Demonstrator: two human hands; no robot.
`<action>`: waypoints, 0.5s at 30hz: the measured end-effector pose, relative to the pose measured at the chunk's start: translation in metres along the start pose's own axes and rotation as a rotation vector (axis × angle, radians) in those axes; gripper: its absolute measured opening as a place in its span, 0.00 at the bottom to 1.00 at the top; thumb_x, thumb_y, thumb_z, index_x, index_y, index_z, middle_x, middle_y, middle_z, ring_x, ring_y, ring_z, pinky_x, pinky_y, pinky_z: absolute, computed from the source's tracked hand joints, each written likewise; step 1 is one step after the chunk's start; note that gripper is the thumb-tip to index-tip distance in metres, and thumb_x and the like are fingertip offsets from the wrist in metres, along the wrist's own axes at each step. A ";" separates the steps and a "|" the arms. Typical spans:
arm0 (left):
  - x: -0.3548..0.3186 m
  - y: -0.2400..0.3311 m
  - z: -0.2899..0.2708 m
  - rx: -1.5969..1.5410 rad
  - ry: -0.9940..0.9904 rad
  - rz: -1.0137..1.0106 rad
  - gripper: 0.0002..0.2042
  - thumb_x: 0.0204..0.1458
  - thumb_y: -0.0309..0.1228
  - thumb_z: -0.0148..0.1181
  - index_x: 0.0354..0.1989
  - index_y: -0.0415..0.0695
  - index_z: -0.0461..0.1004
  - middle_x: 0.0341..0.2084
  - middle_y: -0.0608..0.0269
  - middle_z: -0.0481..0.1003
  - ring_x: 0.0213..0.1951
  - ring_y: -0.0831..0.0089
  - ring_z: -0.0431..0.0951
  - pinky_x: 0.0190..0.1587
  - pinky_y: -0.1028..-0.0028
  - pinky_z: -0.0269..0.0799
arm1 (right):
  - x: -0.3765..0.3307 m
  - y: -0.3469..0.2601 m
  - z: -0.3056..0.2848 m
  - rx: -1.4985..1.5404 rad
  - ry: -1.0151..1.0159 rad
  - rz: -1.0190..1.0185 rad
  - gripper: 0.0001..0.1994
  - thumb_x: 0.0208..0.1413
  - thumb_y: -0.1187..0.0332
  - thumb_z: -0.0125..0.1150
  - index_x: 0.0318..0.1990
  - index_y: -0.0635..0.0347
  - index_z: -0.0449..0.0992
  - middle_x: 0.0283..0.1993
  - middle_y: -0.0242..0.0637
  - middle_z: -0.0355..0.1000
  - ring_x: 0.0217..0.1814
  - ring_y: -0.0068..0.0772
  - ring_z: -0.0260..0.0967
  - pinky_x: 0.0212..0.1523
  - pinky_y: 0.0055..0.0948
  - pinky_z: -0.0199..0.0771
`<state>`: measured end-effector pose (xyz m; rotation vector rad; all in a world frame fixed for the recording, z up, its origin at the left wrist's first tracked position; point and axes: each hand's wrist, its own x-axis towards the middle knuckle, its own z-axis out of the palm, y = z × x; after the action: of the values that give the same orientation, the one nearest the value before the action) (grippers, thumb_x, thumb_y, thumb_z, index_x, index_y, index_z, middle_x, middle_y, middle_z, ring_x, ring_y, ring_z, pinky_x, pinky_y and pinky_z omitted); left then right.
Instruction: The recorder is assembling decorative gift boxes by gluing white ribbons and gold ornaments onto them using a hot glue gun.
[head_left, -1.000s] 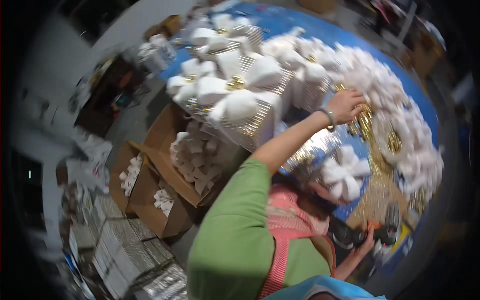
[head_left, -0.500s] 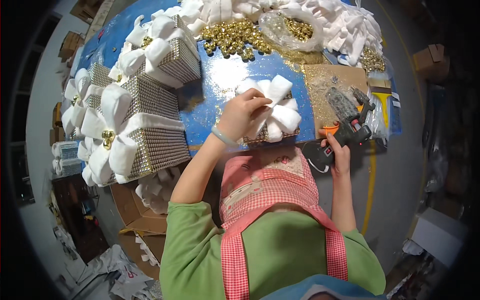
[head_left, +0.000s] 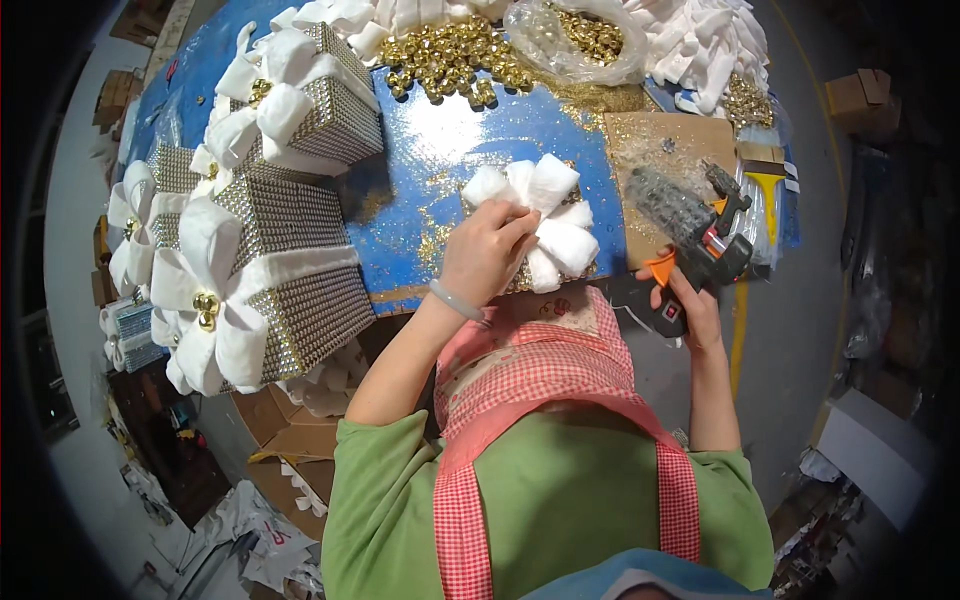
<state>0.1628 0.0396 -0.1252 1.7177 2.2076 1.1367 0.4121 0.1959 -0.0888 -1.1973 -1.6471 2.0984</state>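
White fabric bow with puffy looped petals (head_left: 545, 225) lies on the near edge of the glittery blue desk (head_left: 440, 160), just in front of the person's red-checked apron (head_left: 540, 370). Left hand (head_left: 483, 255) rests on the bow's left side, its fingers (head_left: 512, 224) curled down and pinching into the loops near the middle, so the bow sits under and to the right of them. Right hand (head_left: 690, 305) is closed around the handle of a black hot glue gun with an orange trigger (head_left: 690, 255); the gun's nozzle points up and away, over a brown cardboard sheet dusted with glitter (head_left: 665, 140), just beside the bow and not touching it.

One bow is being worked on and one glue gun is held. To the left stand three clearly visible silver studded gift boxes topped with white bows and gold bells (head_left: 270, 270), with more partly hidden at the rim. Beyond the bow lies a heap of small gold bells (head_left: 450, 55), too many to count, next to a clear plastic bag holding more bells (head_left: 575, 35), and a pile of white fabric loops (head_left: 705, 40)
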 end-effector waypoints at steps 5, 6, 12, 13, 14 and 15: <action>-0.011 0.016 -0.020 -0.064 0.138 -0.071 0.10 0.44 0.26 0.62 0.37 0.43 0.75 0.34 0.60 0.74 0.36 0.60 0.73 0.38 0.67 0.70 | -0.007 -0.028 -0.007 -0.096 -0.196 -0.020 0.24 0.59 0.55 0.53 0.54 0.66 0.63 0.45 0.48 0.72 0.31 0.25 0.69 0.33 0.23 0.71; -0.021 0.016 -0.016 -0.070 0.210 -0.141 0.11 0.44 0.25 0.62 0.38 0.43 0.75 0.34 0.59 0.74 0.36 0.59 0.73 0.38 0.66 0.69 | -0.007 -0.031 -0.013 -0.131 -0.225 0.011 0.25 0.57 0.54 0.54 0.54 0.67 0.64 0.46 0.48 0.72 0.33 0.27 0.70 0.36 0.26 0.72; -0.055 0.033 -0.025 -0.361 0.247 -0.682 0.16 0.44 0.23 0.62 0.44 0.41 0.72 0.36 0.60 0.71 0.27 0.73 0.71 0.29 0.76 0.68 | 0.004 -0.047 -0.017 -0.205 -0.254 0.057 0.27 0.55 0.53 0.57 0.54 0.66 0.65 0.51 0.45 0.69 0.44 0.33 0.71 0.41 0.30 0.72; -0.057 0.031 -0.022 -0.402 0.262 -0.699 0.17 0.41 0.20 0.62 0.43 0.40 0.72 0.35 0.61 0.71 0.27 0.76 0.69 0.30 0.78 0.66 | 0.007 -0.051 -0.015 -0.182 -0.256 0.095 0.30 0.53 0.51 0.59 0.55 0.66 0.65 0.53 0.45 0.68 0.49 0.36 0.70 0.46 0.32 0.71; -0.058 0.029 -0.020 -0.410 0.267 -0.693 0.17 0.41 0.20 0.62 0.43 0.40 0.72 0.35 0.61 0.71 0.26 0.77 0.69 0.29 0.78 0.66 | 0.010 -0.052 -0.015 -0.189 -0.274 0.106 0.30 0.53 0.51 0.59 0.55 0.66 0.65 0.53 0.45 0.68 0.49 0.36 0.70 0.46 0.32 0.71; -0.058 0.028 -0.019 -0.418 0.271 -0.686 0.17 0.41 0.20 0.63 0.43 0.40 0.73 0.35 0.61 0.71 0.26 0.77 0.68 0.28 0.79 0.65 | 0.013 -0.051 -0.016 -0.235 -0.259 0.070 0.31 0.52 0.50 0.60 0.55 0.66 0.65 0.53 0.45 0.67 0.51 0.37 0.69 0.49 0.34 0.69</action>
<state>0.1947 -0.0181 -0.1140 0.5952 2.1968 1.5238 0.3999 0.2328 -0.0498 -1.0975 -2.0421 2.2309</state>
